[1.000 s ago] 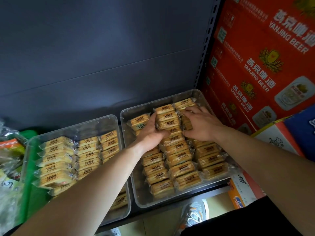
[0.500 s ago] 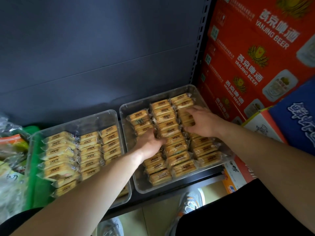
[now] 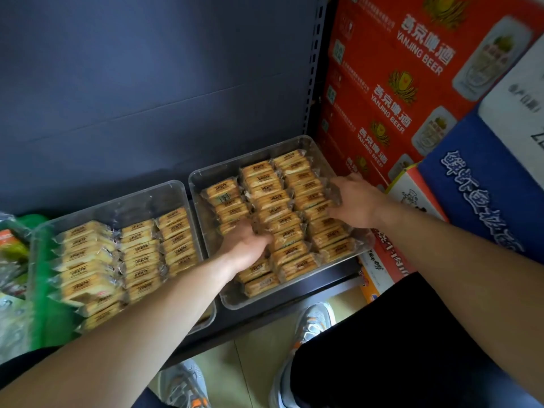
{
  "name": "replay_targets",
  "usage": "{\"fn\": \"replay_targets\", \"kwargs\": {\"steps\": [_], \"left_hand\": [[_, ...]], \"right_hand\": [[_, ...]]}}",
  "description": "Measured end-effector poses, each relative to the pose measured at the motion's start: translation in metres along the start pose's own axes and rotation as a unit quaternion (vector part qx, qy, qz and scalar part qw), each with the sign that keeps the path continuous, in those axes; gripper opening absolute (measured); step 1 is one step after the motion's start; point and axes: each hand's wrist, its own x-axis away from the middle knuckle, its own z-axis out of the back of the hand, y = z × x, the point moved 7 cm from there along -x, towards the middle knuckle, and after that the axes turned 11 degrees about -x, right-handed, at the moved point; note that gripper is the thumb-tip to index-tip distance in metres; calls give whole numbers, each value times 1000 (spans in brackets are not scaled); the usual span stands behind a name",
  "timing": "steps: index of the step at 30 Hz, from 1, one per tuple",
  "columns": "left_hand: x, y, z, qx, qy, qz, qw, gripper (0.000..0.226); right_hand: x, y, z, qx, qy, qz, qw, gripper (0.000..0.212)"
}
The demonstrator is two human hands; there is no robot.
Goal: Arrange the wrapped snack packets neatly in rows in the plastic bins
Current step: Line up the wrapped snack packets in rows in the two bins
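Note:
Two clear plastic bins stand side by side on a dark shelf. The right bin point(image 3: 206, 178) holds three rows of yellow wrapped snack packets point(image 3: 273, 201). My left hand point(image 3: 245, 245) lies on the left row of that bin, fingers curled down among the packets. My right hand point(image 3: 354, 198) presses against the right row at the bin's right wall, its fingertips hidden among the wrappers. The left bin point(image 3: 123, 201) also holds three rows of the same packets point(image 3: 138, 251), and my left forearm crosses its near right corner.
Red beer cartons point(image 3: 397, 83) are stacked just right of the shelf upright, with a blue carton point(image 3: 471, 195) and a white box in front. A green bin point(image 3: 44, 319) with bagged goods stands at the far left. My shoes point(image 3: 312, 322) show on the floor below.
My right hand has slid from the middle of the right row outward to the bin's right wall. My left hand has moved nearer along the left row. The camera has shifted.

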Motion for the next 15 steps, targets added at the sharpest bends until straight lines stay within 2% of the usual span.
{"fn": "replay_targets", "kwargs": {"steps": [3,6,9,12,15], "left_hand": [[9,-1,-14,34,-34,-5,999,43],[9,7,-17,71,-25,-15,997,31],[11,12,-20,103,-32,-14,994,40],[14,16,-21,111,-44,-20,993,48],[20,14,-20,99,-60,-32,993,47]], "right_hand": [[2,5,0,-12,-6,-22,1000,64],[3,7,1,-23,-16,-17,999,56],[4,7,5,-31,-19,-16,999,59],[3,7,3,-14,-33,-18,999,52],[3,10,3,-18,-35,-21,999,54]]}}
